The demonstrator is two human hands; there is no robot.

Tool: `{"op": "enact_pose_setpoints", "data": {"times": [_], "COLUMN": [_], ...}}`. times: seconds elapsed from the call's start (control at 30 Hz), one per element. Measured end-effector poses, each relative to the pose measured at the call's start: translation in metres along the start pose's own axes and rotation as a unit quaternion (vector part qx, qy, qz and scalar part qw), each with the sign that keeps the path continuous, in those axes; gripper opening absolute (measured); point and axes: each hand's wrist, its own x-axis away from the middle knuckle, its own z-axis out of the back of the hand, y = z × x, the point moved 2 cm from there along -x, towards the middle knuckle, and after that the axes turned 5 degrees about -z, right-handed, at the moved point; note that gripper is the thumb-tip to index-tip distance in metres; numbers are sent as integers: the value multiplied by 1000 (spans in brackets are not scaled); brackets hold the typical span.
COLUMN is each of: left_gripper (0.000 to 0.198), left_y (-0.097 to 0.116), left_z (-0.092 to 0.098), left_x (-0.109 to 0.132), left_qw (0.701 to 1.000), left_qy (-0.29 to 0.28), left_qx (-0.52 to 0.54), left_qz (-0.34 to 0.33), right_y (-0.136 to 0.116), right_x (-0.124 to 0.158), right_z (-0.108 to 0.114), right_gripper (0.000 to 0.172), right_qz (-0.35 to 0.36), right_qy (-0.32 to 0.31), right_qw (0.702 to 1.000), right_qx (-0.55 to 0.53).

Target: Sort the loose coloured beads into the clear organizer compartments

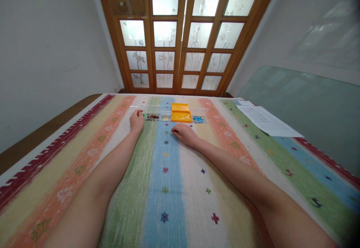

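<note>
Both my forearms stretch out over a striped, many-coloured cloth (168, 188). My left hand (137, 120) rests on the cloth with its fingers curled in, right next to a clear tray of dark red beads (152, 117); whether it holds anything is hidden. My right hand (182, 131) lies palm down, fingers bent and close together, just in front of an orange box (181, 113) with small pale pieces in it. A clear tray of blue beads (198, 119) sits to the right of the box. A small tray with yellow bits (165, 118) lies between the red beads and the box.
A printed white sheet of paper (266, 120) lies at the right on the cloth. A pane of glass (309, 105) leans along the right wall. Wooden doors with frosted panes (182, 34) stand behind the far edge. White wall at the left.
</note>
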Motion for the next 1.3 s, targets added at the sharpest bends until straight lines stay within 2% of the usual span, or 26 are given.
{"op": "enact_pose_setpoints", "data": {"times": [0.2, 0.33, 0.43, 0.53, 0.63, 0.8, 0.93, 1.03, 1.17, 1.3], "left_gripper": [32, 33, 33, 33, 32, 31, 29, 27, 25, 21], "left_y": [2, 4, 6, 12, 20, 36, 47, 55, 64, 70], "left_z": [-3, -6, -7, -7, -8, -15, -24, -26, -25, -25], "left_x": [2, 4, 6, 8, 13, 29, 43, 52, 61, 69], "left_qw": [1000, 999, 997, 994, 989, 967, 940, 912, 881, 874], "left_qy": [-20, -43, -67, -88, -117, -182, -233, -271, -298, -293], "left_qx": [-2, -1, 9, 12, 9, 0, -24, -51, -84, -106], "left_qz": [-1, -29, -41, -61, -96, -178, -246, -303, -358, -374], "right_y": [-15, -20, -26, -28, -25, -10, 5, 16, 24, 23], "right_x": [-52, -99, -122, -127, -110, -52, -2, 26, 40, 40], "right_z": [-17, -26, -34, -37, -31, -9, 6, 14, 17, 14], "right_gripper": [17, 21, 25, 30, 27, 20, 18, 19, 20, 19], "right_qz": [-7, -57, -91, -95, -78, -61, -50, -45, -41, -38], "right_qy": [38, 86, 73, 60, 68, 59, 46, 37, 40, 42], "right_qw": [999, 993, 986, 983, 987, 992, 994, 996, 997, 997], "right_qx": [23, 62, 120, 142, 126, 97, 86, 71, 53, 48]}}
